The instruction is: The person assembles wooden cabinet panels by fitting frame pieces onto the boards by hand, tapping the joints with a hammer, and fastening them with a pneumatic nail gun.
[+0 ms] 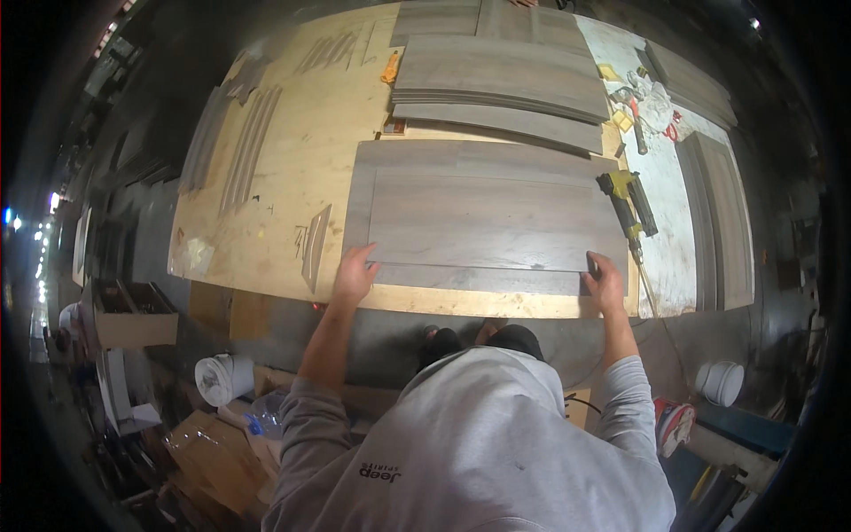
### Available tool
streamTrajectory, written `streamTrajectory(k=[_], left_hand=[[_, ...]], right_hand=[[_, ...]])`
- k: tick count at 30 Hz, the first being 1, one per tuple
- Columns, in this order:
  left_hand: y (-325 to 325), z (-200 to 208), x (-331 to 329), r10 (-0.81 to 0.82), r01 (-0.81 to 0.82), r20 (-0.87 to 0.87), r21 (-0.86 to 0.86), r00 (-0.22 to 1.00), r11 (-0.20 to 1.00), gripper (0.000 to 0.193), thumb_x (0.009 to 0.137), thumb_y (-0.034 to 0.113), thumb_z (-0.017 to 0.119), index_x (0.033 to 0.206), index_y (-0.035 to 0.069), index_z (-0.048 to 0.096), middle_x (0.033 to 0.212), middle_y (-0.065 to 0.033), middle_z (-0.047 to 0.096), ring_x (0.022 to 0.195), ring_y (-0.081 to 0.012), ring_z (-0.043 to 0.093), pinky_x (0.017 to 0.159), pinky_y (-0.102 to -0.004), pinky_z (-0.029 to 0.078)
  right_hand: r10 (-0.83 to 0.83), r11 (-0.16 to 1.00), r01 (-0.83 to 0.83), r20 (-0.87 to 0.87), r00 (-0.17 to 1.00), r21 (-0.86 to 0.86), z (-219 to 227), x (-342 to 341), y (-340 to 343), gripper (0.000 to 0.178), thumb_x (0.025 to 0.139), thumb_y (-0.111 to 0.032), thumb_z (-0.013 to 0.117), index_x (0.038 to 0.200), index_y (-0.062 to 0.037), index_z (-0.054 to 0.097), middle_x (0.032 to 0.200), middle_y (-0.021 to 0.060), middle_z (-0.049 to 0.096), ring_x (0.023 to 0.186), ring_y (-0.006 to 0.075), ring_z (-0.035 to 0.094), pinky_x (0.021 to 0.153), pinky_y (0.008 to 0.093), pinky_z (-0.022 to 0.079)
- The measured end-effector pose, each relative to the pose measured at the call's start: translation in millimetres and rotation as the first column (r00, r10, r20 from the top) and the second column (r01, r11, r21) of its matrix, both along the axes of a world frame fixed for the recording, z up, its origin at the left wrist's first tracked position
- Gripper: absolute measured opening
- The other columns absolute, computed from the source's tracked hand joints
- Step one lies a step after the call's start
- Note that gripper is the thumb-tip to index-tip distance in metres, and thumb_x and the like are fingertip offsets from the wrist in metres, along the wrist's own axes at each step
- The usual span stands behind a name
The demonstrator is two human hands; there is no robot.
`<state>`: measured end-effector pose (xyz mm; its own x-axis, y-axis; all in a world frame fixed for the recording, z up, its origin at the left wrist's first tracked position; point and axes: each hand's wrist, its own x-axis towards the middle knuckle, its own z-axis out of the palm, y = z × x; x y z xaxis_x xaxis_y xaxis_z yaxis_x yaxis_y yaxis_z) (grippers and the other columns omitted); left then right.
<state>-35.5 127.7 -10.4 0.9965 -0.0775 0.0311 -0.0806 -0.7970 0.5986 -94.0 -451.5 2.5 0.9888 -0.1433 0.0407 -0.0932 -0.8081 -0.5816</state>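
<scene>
A grey wood-grain framed panel, like a cabinet door [483, 217], lies flat at the near edge of the table. Its flat inner board sits between wider border strips. My left hand [355, 273] grips the near left corner, thumb and finger bent over where the side and near strips meet. At the near right corner my right hand [605, 285] does likewise, its thumb against the end of the near strip [479, 278]. The undersides of my fingers are hidden. Beyond my right hand, a yellow-and-black nail gun [628, 206] rests beside the panel with its hose trailing off the near edge.
Stacked grey boards [496, 75] lie behind the panel. Thin strips [250, 151] and a short angled piece [315, 246] are on the left. At right are a hammer [639, 133], crumpled plastic [651, 99] and standing panels [714, 222]. White buckets [223, 379] stand on the floor.
</scene>
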Motion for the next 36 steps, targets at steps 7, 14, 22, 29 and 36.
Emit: streamTrajectory(k=[7,14,22,29,36], left_hand=[[-2.4,11.4,3.0,0.017,-0.016,-0.039,0.028,0.999,0.999,0.045,0.081,0.007,0.079,0.124,0.006,0.069,0.118,-0.0181,0.067,0.105,-0.0377,0.066,0.09,-0.0424,0.055],[-7.4,12.3,6.0,-0.034,0.034,0.007,0.061,0.999,0.998,0.044,0.082,0.004,0.077,0.125,0.002,0.068,0.107,-0.02,0.067,0.089,-0.0366,0.065,0.079,-0.0412,0.054],[2.2,-13.3,9.4,-0.129,0.131,0.099,-0.014,0.987,0.991,0.045,0.082,0.007,0.075,0.126,0.003,0.067,0.102,-0.0179,0.063,0.097,-0.037,0.062,0.087,-0.0455,0.05],[18.9,-14.1,3.4,-0.131,0.132,-0.021,0.033,0.991,0.991,0.046,0.084,0.011,0.075,0.127,0.003,0.065,0.108,-0.0203,0.064,0.101,-0.0393,0.062,0.09,-0.0479,0.051],[8.9,-7.7,5.4,-0.065,0.073,-0.081,0.099,0.995,0.992,0.042,0.086,0.012,0.075,0.126,0.003,0.068,0.113,-0.0208,0.067,0.104,-0.0405,0.064,0.091,-0.0485,0.051]], right_hand=[[0.098,0.994,-0.1,-0.036,0.995,-0.037,15.4,9.5,-6.2,0.054,0.075,-0.007,0.083,0.127,-0.0084,0.068,0.106,0.0161,0.066,0.093,0.0331,0.065,0.084,0.0406,0.054],[0.116,0.992,-0.117,-0.032,0.993,-0.043,14.9,13.4,-13.9,0.054,0.073,-0.009,0.085,0.125,-0.0105,0.07,0.104,0.0154,0.068,0.093,0.0332,0.066,0.084,0.0405,0.054],[0.076,0.996,-0.073,0.047,0.996,-0.059,15.3,6.9,-14.9,0.051,0.073,-0.008,0.085,0.122,-0.0111,0.071,0.096,0.0141,0.068,0.086,0.0323,0.067,0.078,0.0404,0.055],[0.098,0.993,-0.101,-0.037,0.994,-0.068,21.7,11.0,-2.5,0.049,0.078,-0.012,0.084,0.124,-0.0146,0.07,0.097,0.0141,0.068,0.084,0.034,0.068,0.076,0.0413,0.056],[0.022,0.997,-0.027,-0.073,0.997,-0.065,28.1,10.1,-1.4,0.052,0.079,-0.012,0.082,0.129,-0.0164,0.066,0.095,0.0143,0.065,0.088,0.0366,0.064,0.078,0.0435,0.053]])
